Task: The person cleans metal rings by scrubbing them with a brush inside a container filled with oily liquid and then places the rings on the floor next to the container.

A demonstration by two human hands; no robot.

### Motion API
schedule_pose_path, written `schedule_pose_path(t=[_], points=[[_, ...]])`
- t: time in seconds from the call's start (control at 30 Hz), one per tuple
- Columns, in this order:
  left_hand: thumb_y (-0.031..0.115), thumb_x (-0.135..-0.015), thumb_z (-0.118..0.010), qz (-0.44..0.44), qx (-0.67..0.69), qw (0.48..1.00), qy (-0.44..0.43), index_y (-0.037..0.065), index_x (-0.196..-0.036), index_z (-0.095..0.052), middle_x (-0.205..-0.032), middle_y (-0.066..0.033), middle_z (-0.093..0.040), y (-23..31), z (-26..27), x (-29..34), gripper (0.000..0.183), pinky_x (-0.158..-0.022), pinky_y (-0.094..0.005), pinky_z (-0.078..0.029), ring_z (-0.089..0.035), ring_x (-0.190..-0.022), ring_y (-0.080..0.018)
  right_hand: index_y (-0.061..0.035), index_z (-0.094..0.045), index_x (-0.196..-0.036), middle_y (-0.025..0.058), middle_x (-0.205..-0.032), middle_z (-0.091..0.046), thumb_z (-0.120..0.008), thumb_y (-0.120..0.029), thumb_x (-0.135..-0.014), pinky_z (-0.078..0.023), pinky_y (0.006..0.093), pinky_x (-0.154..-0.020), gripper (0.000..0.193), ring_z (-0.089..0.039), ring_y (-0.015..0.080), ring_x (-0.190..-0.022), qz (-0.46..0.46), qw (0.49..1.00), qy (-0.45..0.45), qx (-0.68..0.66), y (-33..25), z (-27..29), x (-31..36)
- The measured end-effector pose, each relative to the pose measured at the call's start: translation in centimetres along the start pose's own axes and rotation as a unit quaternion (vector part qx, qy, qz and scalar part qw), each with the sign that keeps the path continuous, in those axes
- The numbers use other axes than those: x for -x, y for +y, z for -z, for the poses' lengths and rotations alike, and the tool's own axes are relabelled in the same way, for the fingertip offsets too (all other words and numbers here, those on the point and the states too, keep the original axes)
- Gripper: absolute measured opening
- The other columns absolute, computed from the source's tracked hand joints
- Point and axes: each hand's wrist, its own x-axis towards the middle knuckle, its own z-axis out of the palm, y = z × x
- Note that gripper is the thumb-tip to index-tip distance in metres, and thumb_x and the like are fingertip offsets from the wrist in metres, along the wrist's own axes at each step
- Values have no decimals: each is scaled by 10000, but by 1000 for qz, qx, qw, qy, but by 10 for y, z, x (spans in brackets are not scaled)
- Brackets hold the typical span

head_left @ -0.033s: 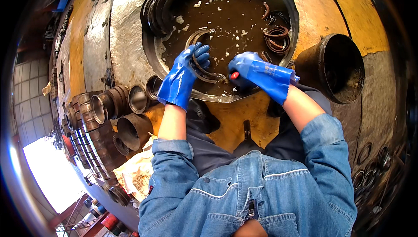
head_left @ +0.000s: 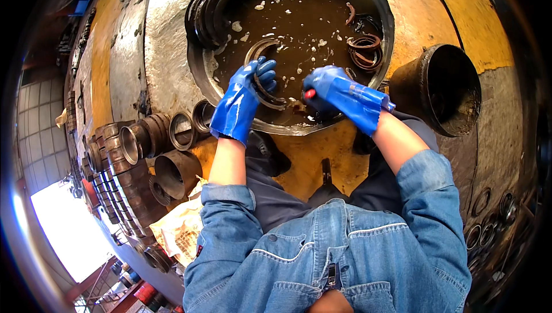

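Both hands wear blue rubber gloves and are over a wide round basin [head_left: 287, 129] of murky brown liquid. My left hand [head_left: 244, 91] is closed around a C-shaped metal half ring [head_left: 252, 53], whose opening faces right. Wrapped in a fist, my right hand [head_left: 336, 89] grips a red-ended handle [head_left: 310, 93]; a dark part shows beneath it, and the rest is hidden by the glove. This fist sits just right of the half ring's lower end, with a small gap between.
Dark curved pieces [head_left: 210, 11] are stacked at the basin's left inside wall. Several brown rings [head_left: 366, 51] lie at its right side. A large metal cylinder [head_left: 451, 91] stands right of the basin. More metal rings [head_left: 183, 131] and a paper sack [head_left: 178, 227] are at left.
My right hand has shifted slightly up with the red-ended handle, off the half ring's lower end. My left hand and the half ring have hardly moved.
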Motion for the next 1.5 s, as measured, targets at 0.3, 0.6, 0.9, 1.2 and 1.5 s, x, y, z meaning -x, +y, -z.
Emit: schedule_pose_path(t=[0.3, 0.6, 0.9, 1.2, 1.5], points=[[221, -1053, -620, -71, -116, 991, 0, -18, -1390, -588, -1226, -152, -730, 6, -19, 39, 414, -842, -333, -587, -690, -889, -153, -46, -725, -870, 50, -882, -759, -624, -342, -942, -536, 294, -738, 320, -684, 91, -812, -113, 817, 34, -564, 0, 39, -63], [159, -1016, -665, -54, -147, 987, -30, -29, -1367, -587, -1204, -153, -738, 8, -23, 48, 406, -854, -322, -581, -701, -898, -161, -23, -733, -1007, 128, -956, -769, -666, -398, -915, -558, 347, -796, 392, -736, 212, -880, -279, 846, 115, -439, 8, 42, -58], [260, -1004, -710, -23, -170, 985, -36, -49, -1283, -612, -1024, -137, -750, 8, -41, 54, 428, -699, -260, -540, -643, -728, -117, 3, -741, -1028, 223, -976, -756, -649, -380, -886, -559, 415, -841, 419, -735, 363, -916, -371, 856, 76, -353, 7, 32, -45], [215, -1017, -698, -68, -76, 992, -75, -61, -1277, -628, -1007, -140, -755, 7, -50, 30, 386, -716, -270, -565, -657, -745, -142, -2, -711, -887, 139, -780, -693, -684, -350, -854, -527, 387, -728, 351, -656, 221, -729, -278, 813, 265, -438, 6, 67, -15], [173, -998, -695, -30, -1, 997, -72, -18, -1348, -591, -1231, -199, -713, -32, -41, 21, 412, -928, -443, -603, -717, -1016, -286, -2, -696, -853, 88, -733, -642, -681, -314, -849, -501, 373, -692, 312, -586, 154, -700, -305, 783, 269, -472, 8, 79, 5]])
